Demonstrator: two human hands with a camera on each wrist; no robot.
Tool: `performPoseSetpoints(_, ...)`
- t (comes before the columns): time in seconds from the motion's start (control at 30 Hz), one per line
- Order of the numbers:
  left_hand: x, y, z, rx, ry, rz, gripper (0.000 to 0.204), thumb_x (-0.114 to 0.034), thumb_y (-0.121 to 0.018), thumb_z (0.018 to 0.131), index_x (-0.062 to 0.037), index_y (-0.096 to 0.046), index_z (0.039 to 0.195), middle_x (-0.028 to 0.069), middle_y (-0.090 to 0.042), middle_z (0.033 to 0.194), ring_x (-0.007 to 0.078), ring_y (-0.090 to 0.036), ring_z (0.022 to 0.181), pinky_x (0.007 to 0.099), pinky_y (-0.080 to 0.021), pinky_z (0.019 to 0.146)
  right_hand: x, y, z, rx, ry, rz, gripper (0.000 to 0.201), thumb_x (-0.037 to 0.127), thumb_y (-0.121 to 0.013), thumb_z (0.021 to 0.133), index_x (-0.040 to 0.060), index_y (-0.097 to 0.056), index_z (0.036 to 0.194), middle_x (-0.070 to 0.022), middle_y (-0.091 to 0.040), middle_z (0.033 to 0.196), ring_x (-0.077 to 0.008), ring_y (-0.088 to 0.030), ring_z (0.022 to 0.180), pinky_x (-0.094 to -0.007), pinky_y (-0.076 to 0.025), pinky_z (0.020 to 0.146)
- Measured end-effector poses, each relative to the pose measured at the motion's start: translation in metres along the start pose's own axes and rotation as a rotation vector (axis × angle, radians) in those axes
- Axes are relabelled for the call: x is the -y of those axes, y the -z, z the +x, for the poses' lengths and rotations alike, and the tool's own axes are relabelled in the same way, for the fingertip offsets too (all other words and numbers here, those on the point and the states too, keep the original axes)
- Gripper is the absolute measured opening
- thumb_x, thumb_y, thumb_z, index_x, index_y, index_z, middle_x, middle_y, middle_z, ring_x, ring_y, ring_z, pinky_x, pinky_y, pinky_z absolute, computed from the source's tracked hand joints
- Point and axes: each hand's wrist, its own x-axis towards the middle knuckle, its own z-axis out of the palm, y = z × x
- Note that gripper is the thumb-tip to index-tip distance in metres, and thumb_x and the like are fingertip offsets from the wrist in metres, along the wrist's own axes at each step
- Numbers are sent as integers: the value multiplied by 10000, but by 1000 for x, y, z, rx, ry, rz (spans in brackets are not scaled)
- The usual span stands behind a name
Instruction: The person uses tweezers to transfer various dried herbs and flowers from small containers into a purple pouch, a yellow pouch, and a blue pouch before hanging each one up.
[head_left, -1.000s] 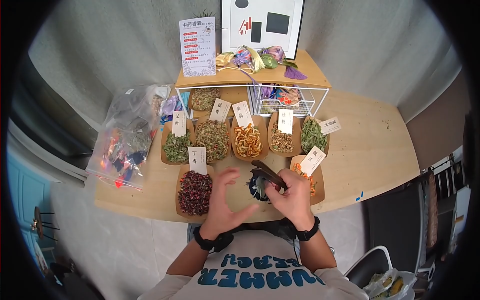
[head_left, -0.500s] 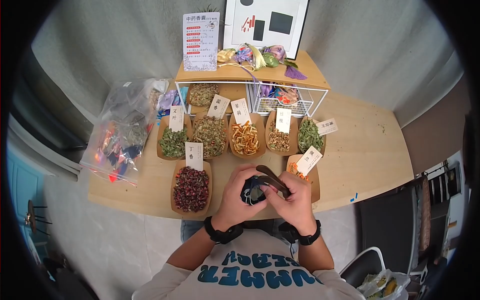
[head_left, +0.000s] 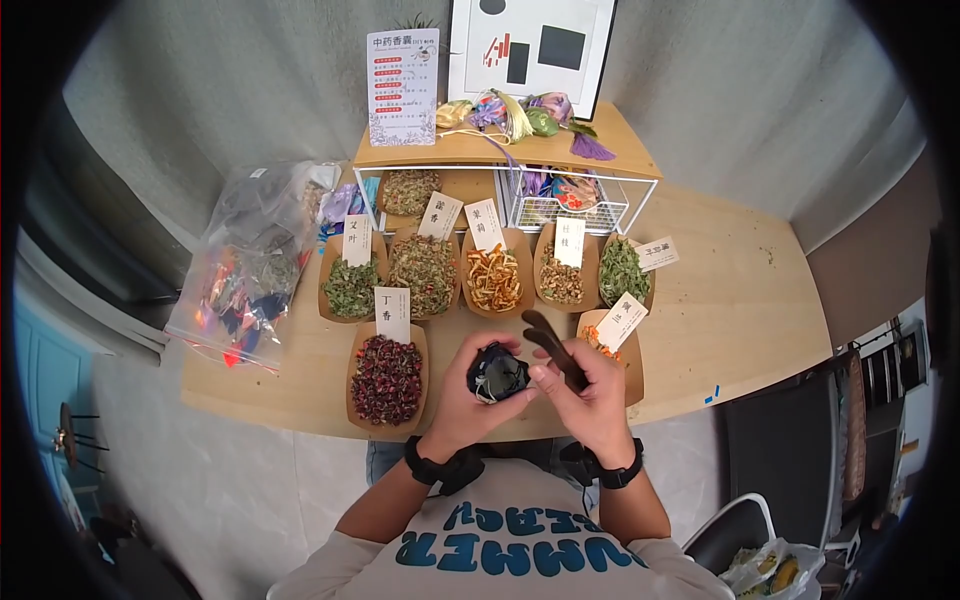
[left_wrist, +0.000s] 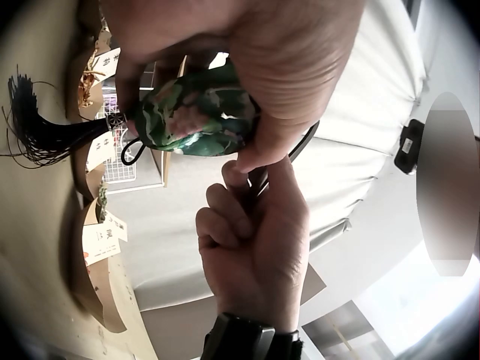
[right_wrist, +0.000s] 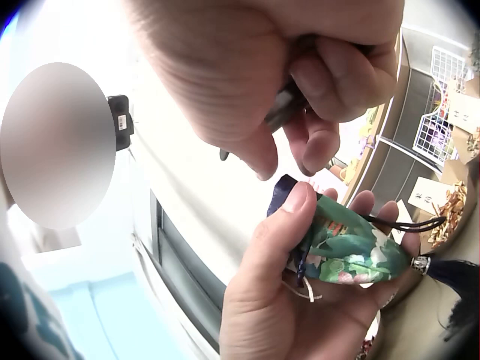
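Fingers curled, the left hand (head_left: 462, 402) cups a green-patterned pouch (right_wrist: 354, 251) over the table (head_left: 710, 290), mouth upward — the right hand (head_left: 592, 392), close by, grips dark tongs (head_left: 553, 347), thumb toward the pouch.

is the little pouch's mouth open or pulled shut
Open: the green drawstring pouch is held in the left hand, and the head view shows its dark rim spread around a hollow. How full: cannot tell.

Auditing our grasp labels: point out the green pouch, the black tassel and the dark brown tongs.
Green pouch (right_wrist: 351, 251): right wrist view, on the middle of its patterned side.
Black tassel (left_wrist: 66, 135): left wrist view, on its gathered strands.
Dark brown tongs (head_left: 567, 363): head view, on an arm above the fingers.
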Motion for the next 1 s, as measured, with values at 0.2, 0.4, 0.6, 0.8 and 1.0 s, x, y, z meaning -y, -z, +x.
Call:
performPoseSetpoints(0.2,3,1,1,-2,-46,122,681,-9,-915,815,-42,-563,1397,96,-635,1304,176,-636,1225,327,-538,1028,-31,11,-10,-60,-42,153,238,139,-758,1045,17,-603,1180,-12,-700,849,-64,-590,751,-240,-469,686)
performPoseSetpoints(0.4,2,1,0,-16,-114,307,728,-29,-944,775,-49,-577,1404,98,-591,1339,196,-617,1226,331,-507,1059,-29,18,-12,-42,-78,169,169,121,-701,1080,6,-598,1150,-26,-694,852,-78,-614,766,-253,-489,702)
performPoseSetpoints(0.6,3,2,3,-8,-151,346,750,-29,-948,767,-50,-571,1415,106,-575,1361,206,-617,1224,331,-509,1056,-33,18,-11,-40,-82,152,145,103,-686,1084,5,-600,1148,-31,-696,854,-89,-628,773,-259,-501,713)
performPoseSetpoints(0.8,4,1,2,-17,-143,336,760,-11,-944,760,-48,-565,1419,118,-600,1355,203,-630,1219,343,-522,1061,-44,27,-13,-111,-106,183,176,89,-685,1082,-14,-634,1215,-38,-708,908,-93,-629,792,-266,-504,720)
performPoseSetpoints(1.0,18,12,8,-229,332,-662,504,-79,-684,1012,-65,-518,1488,152,-680,1300,292,-664,1259,454,-600,989,-71,84,4,-387,-5,-153,182,74,-725,1048,-33,-729,1195,-47,-688,902,-119,-630,764,-284,-507,704)
